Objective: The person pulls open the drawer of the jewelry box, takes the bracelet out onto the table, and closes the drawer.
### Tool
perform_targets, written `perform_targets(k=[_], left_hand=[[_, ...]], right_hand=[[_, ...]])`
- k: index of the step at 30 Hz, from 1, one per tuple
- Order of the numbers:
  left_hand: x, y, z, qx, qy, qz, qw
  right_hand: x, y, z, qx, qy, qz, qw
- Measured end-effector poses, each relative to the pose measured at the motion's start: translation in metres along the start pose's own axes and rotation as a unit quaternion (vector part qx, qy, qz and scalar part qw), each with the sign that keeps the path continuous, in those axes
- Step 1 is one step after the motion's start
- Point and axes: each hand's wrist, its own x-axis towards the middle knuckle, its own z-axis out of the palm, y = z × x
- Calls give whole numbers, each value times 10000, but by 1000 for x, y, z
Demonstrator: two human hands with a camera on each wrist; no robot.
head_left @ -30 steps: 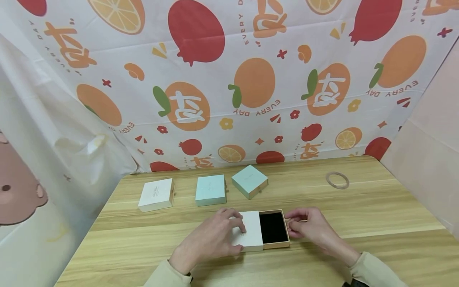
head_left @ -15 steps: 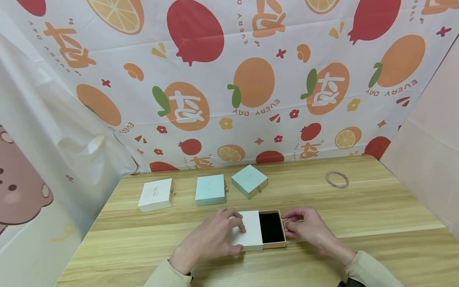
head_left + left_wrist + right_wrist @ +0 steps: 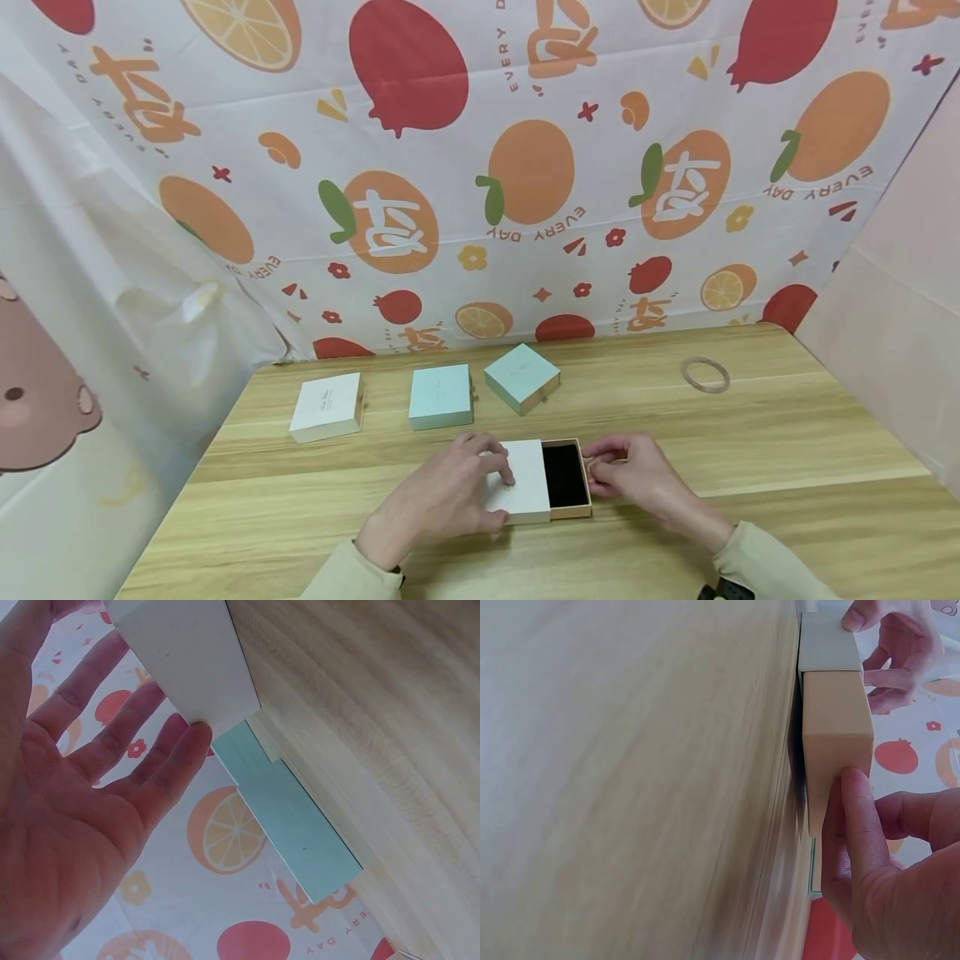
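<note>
In front of me lies a white slide-out gift box (image 3: 528, 483), its tan-edged drawer (image 3: 567, 514) partly out to the right and showing a black lining. My left hand (image 3: 450, 492) holds the white sleeve, with the thumb at its near edge and a bent finger on top. Against the drawer's outer end my right hand (image 3: 637, 471) presses its fingertips. In the right wrist view a fingertip (image 3: 855, 784) touches the drawer's plain tan face (image 3: 836, 705), and the left hand (image 3: 907, 645) shows beyond it. The pull tab is hidden by the right fingers.
Behind the hands stand another white box (image 3: 327, 407), a mint box (image 3: 441, 396) and a second mint box (image 3: 522, 375) turned at an angle. A pale ring-shaped bangle (image 3: 705, 375) lies at the back right. A fruit-print curtain (image 3: 450, 167) hangs behind the wooden table (image 3: 750, 450).
The right hand has moved left, pushing the drawer a little further into the sleeve, so less black lining shows. The left hand and the other boxes have stayed put.
</note>
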Motion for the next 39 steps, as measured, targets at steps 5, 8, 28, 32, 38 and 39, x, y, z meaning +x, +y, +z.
perform_targets(k=[5, 8, 28, 32, 38, 39], left_hand=[[0, 0, 0, 12, 5, 4, 10000], [1, 0, 0, 36, 8, 12, 10000], [2, 0, -1, 79, 52, 104, 9999], [3, -1, -1, 53, 60, 117, 9999], [3, -1, -1, 13, 16, 15, 10000], [3, -1, -1, 15, 11, 11, 10000]], right_hand=[[1, -1, 2, -9, 4, 16, 10000], [1, -1, 2, -18, 15, 53, 10000], [3, -4, 9, -48, -80, 148, 9998], [4, -4, 11, -57, -65, 185, 9998], [5, -5, 14, -62, -85, 222, 9997], [5, -5, 15, -52, -88, 233, 9997]])
